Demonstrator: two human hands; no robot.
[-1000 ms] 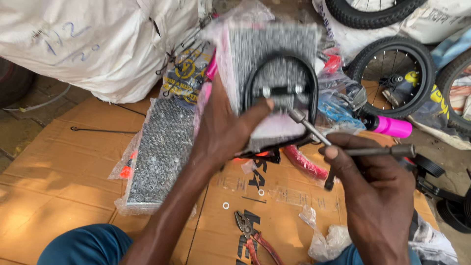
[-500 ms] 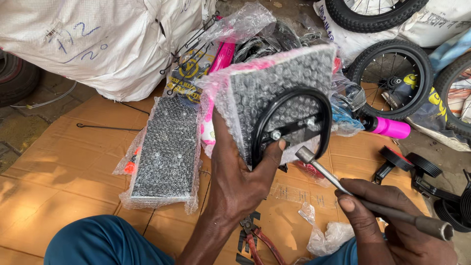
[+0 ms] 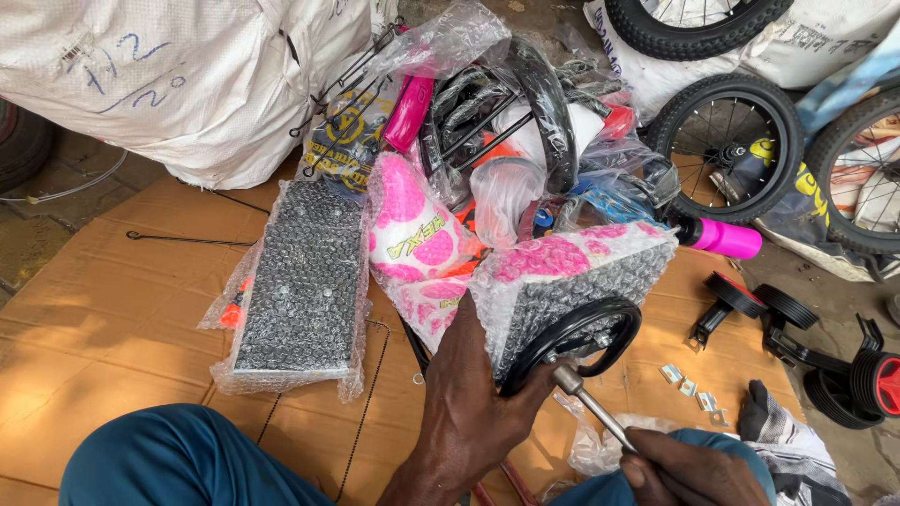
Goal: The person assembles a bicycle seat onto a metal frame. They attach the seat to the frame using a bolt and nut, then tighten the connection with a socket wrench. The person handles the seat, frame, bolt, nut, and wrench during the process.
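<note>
Right hand [image 3: 694, 473] cut off below – its grip unseen.

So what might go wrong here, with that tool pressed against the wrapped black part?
The socket wrench meets a fastener on the black curved part right beside the left hand's thumb; if it slips, it could jab that thumb. The part is steadied only by that one hand's grip over slippery bubble wrap, so it might twist away. The small metal brackets lying loose on the cardboard could easily get lost.
</note>
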